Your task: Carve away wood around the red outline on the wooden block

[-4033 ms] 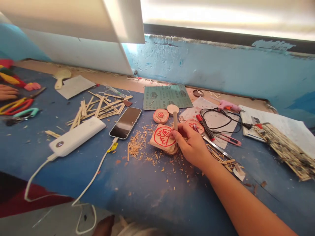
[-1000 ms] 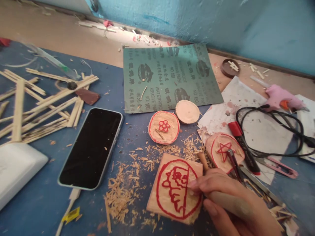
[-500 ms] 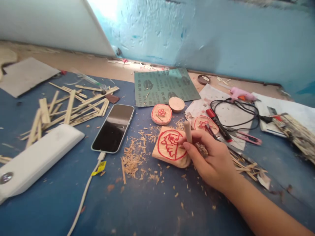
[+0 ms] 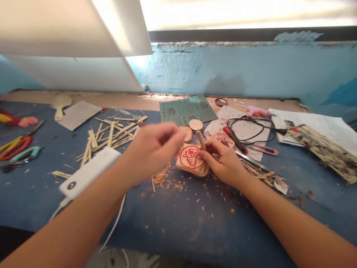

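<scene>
A thick wood block (image 4: 186, 169) lies on the blue table, its top marked with a red circle and a red drawing inside. My right hand (image 4: 223, 163) is closed round a short round wooden stick (image 4: 200, 140), which stands nearly upright at the block's right side; its lower end is hidden by my fingers. To the left, my left hand (image 4: 156, 150) hovers in front of the block, smeared by motion, so its fingers are hard to read. Behind it, a round wood slice (image 4: 187, 134) is partly covered. Another plain wood disc (image 4: 196, 124) sits further back.
Wood shavings (image 4: 161, 176) lie around the block. Left are thin wood strips (image 4: 111, 136), a white power bank (image 4: 89, 173) and pliers (image 4: 19, 147). Green sandpaper (image 4: 186, 109) lies behind. Right are a red marker (image 4: 234, 139), a black cable (image 4: 251, 130) and a pink glue gun (image 4: 258, 111).
My left hand has come into view from the left and covers the phone. The view has tilted up and widened. My right hand still holds the stick at the block.
</scene>
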`<state>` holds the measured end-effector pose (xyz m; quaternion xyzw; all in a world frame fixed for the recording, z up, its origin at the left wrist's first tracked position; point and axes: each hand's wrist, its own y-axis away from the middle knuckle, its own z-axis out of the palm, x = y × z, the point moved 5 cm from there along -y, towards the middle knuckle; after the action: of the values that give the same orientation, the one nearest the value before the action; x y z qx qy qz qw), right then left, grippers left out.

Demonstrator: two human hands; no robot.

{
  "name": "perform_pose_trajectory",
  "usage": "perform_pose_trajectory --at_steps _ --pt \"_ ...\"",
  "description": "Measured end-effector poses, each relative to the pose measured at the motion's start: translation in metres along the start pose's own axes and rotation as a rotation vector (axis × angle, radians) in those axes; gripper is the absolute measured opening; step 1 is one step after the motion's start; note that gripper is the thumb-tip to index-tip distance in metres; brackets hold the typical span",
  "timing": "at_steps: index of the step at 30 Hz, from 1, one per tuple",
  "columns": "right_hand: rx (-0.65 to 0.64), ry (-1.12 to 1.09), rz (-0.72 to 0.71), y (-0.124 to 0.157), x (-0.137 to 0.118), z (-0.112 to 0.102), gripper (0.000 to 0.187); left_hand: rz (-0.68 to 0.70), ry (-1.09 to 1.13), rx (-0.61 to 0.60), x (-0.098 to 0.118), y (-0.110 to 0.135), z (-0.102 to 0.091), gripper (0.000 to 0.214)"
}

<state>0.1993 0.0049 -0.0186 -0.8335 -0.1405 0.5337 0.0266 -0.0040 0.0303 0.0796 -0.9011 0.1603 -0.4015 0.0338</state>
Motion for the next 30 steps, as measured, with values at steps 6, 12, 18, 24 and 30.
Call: perform_pose_trajectory --at_steps 6,12,18,24,30 --pt "0.004 0.037 -0.024 0.003 -0.005 -0.001 0.010 0.050 -0.072 -0.019 -0.038 -0.080 0.070 0.040" --pt "-0.019 0.042 -0.026 0.004 -0.005 0.000 0.012 0.163 -0.249 -0.129 -0.047 -0.054 0.094 0.026" --pt "-0.054 0.021 -0.025 0.002 -0.007 -0.001 0.011 0.205 -0.348 -0.174 -0.046 -0.054 0.094 0.029" --pt "-0.053 -0.043 -0.036 0.001 -0.015 -0.009 0.009 0.192 -0.459 -0.232 -0.046 -0.048 0.099 0.041" --pt "-0.016 -0.228 -0.005 0.004 -0.019 -0.012 0.006 0.212 -0.493 -0.293 -0.044 -0.047 0.102 0.046"
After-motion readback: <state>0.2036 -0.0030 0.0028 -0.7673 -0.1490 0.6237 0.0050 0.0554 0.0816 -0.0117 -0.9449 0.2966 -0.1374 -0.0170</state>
